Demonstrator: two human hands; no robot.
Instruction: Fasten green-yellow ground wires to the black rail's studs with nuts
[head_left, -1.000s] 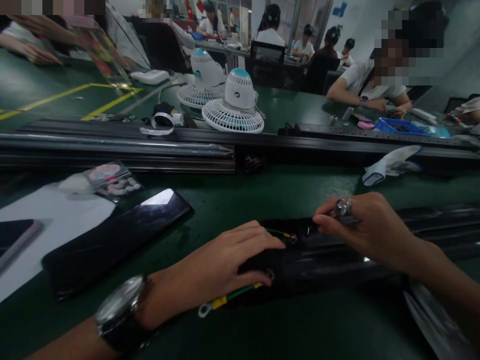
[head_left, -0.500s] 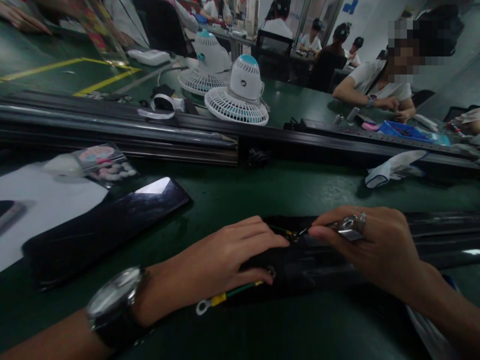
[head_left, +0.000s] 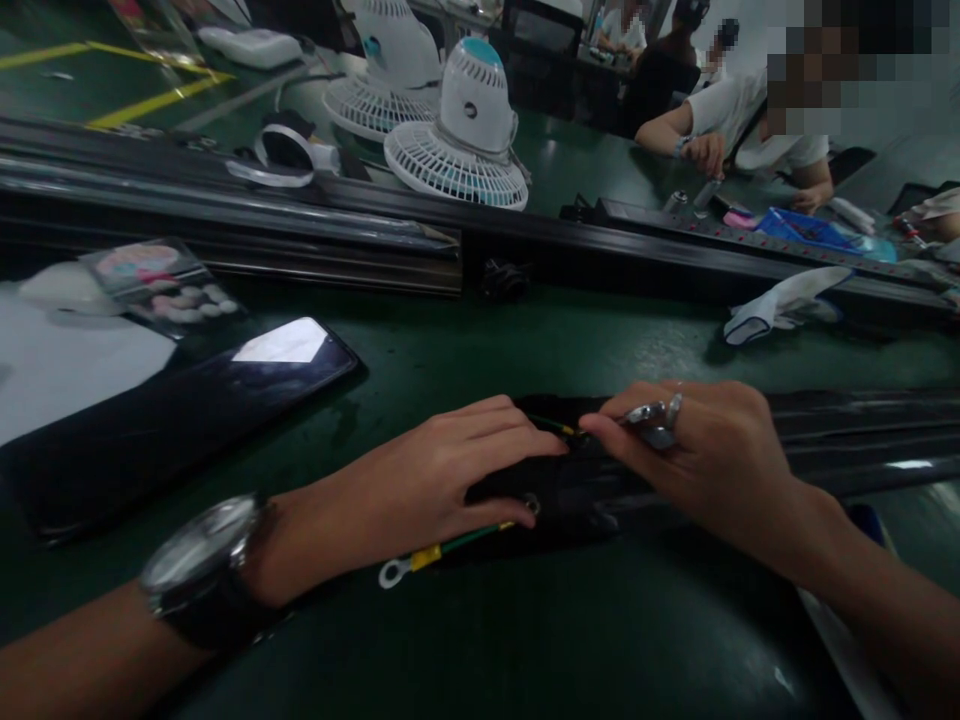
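A long black bar (head_left: pixel 600 490), partly in shiny film, lies across the table in front of me. My left hand (head_left: pixel 450 465) grips its near end, thumb on the front side and fingers on the far side. Below that hand, a green wire ends in a yellow sleeve and a ring terminal (head_left: pixel 393 572). A second green-yellow wire (head_left: pixel 555 424) meets the bar at the left fingertips. My right hand (head_left: pixel 705 450) is closed on a small silver metal tool (head_left: pixel 643 413), pinched over the second wire's end; its tip is hidden by the fingers.
A black phone-like slab (head_left: pixel 180 420) and white paper (head_left: pixel 67 370) lie left. Behind them run dark profiles (head_left: pixel 225 215) and two white fans (head_left: pixel 461 130). A white glove (head_left: pixel 780 305) lies at back right. A co-worker's hand (head_left: pixel 705 155) is across the table.
The view has tilted down and shifted, so the scene sits higher and further left. My right hand has come closer to the wire end, hiding the tool's thin shaft. The left hand keeps its grip.
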